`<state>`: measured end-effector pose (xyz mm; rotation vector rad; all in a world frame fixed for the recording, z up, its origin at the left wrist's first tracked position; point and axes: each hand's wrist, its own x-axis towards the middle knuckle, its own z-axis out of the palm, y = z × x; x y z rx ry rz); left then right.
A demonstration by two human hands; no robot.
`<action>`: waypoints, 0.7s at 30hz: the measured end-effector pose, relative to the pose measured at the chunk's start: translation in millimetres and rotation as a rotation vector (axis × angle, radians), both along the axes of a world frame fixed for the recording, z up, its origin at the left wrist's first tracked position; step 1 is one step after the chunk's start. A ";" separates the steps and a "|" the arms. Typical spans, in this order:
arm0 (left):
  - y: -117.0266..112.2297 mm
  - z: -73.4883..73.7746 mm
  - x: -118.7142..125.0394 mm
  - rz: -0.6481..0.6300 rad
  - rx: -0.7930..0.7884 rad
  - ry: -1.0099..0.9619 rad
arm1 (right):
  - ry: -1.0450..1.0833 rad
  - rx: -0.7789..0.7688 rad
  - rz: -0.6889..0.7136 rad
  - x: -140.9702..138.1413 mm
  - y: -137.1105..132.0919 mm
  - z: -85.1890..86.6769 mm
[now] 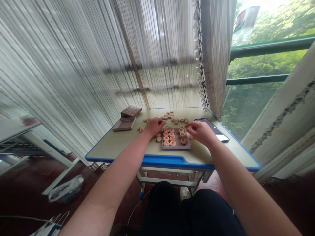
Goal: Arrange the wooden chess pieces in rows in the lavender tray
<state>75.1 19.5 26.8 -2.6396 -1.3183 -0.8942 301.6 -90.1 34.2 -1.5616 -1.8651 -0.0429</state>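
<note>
Our left hand (154,126) sits curled over loose chess pieces (172,117) just left of the tray (176,147). Our right hand (200,131) has its fingertips pinched together at the tray's far right corner. Honestly, we can't tell if either hand actually has a piece. The tray holds rows of red-marked discs (169,138), but the markings are too small to read. Our right hand partly hides the phone (214,129).

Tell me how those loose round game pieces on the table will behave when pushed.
The loose discs lie flat and squat, so they should slide rather than tip. They look wooden: probably stiff, light and not fragile. On edge, their round rims could roll.
</note>
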 end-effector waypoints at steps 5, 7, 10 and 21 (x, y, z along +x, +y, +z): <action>0.1 0.1 -0.6 0.013 0.026 -0.010 | 0.009 0.105 -0.138 4.2 12.8 -9.3; 0.2 0.0 -0.7 0.022 0.018 -0.010 | 0.002 0.113 -0.182 6.0 16.4 -12.6; 0.7 -0.5 -0.4 0.023 0.005 -0.017 | 0.002 0.109 -0.284 8.4 22.2 -16.9; -0.7 -0.6 0.7 0.000 0.001 -0.023 | 0.039 -0.115 -0.068 3.2 64.0 -28.0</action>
